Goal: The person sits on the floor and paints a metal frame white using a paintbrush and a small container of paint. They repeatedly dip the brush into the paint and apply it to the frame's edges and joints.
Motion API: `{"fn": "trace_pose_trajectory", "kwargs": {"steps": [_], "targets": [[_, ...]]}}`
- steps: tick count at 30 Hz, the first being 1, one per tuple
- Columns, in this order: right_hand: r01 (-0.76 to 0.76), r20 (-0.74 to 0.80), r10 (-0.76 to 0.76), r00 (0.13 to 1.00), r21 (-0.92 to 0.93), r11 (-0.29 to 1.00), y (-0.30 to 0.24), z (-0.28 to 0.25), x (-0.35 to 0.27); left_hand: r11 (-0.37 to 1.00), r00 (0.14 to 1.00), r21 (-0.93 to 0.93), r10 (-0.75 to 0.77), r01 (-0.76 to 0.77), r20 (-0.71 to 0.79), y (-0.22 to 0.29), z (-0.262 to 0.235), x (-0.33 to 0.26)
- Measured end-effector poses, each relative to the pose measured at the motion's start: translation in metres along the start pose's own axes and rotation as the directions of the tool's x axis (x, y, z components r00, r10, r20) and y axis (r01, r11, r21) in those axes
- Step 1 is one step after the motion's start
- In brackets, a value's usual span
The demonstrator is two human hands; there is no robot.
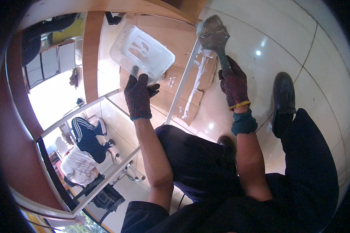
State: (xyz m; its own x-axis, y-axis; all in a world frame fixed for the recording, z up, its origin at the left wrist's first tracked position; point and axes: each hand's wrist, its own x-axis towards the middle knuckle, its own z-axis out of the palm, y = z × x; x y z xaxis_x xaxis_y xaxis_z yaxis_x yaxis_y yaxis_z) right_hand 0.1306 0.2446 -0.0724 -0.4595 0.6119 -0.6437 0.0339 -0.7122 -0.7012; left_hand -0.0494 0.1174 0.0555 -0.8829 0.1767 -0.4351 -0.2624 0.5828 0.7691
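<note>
My left hand (pixel 139 96), in a dark knitted glove, grips the near edge of a shallow clear plastic tray (pixel 142 50) smeared with white paint and holds it up above the cardboard. My right hand (pixel 234 83), also gloved, is closed on the handle of a wide, worn paintbrush (pixel 213 35) whose bristles point up and away. A white painted bar (pixel 182 83) runs between the two hands, lying over flattened cardboard (pixel 190 101) marked with white streaks.
My legs in dark trousers and dark shoes (pixel 282 97) rest on the glossy tiled floor (pixel 276 42). A wooden frame (pixel 91 50) and a white metal frame (pixel 116 163) stand at the left. A mirror or pane (pixel 85 147) shows a crouched person in a white top.
</note>
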Motion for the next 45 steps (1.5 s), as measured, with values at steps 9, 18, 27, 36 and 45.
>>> {"fn": "trace_pose_trajectory", "kwargs": {"steps": [9, 18, 27, 36, 45], "targets": [[0.065, -0.017, -0.066, 0.998, -0.052, 0.997, 0.001, -0.001, -0.005, 1.0, 1.0, -0.011, 0.023, -0.023, -0.003, 0.0, 0.001, -0.001], [0.151, -0.021, -0.153, 0.988, -0.091, 0.984, 0.01, -0.006, 0.002, 1.0, 1.0, -0.014, 0.017, -0.017, -0.002, 0.0, 0.001, 0.0], [0.145, -0.044, -0.159, 0.986, -0.227, 0.963, 0.014, -0.006, 0.011, 1.0, 1.0, -0.016, 0.013, -0.013, 0.012, 0.0, 0.002, 0.001], [0.349, -0.045, -0.376, 0.925, -0.287, 0.892, 0.045, -0.008, 0.022, 0.999, 1.0, 0.045, 0.02, -0.02, 0.002, 0.004, 0.007, -0.001], [0.195, 0.003, -0.199, 0.98, -0.213, 0.957, 0.027, -0.004, 0.006, 0.999, 0.999, 0.04, 0.037, -0.037, -0.003, 0.002, 0.005, -0.003]]}}
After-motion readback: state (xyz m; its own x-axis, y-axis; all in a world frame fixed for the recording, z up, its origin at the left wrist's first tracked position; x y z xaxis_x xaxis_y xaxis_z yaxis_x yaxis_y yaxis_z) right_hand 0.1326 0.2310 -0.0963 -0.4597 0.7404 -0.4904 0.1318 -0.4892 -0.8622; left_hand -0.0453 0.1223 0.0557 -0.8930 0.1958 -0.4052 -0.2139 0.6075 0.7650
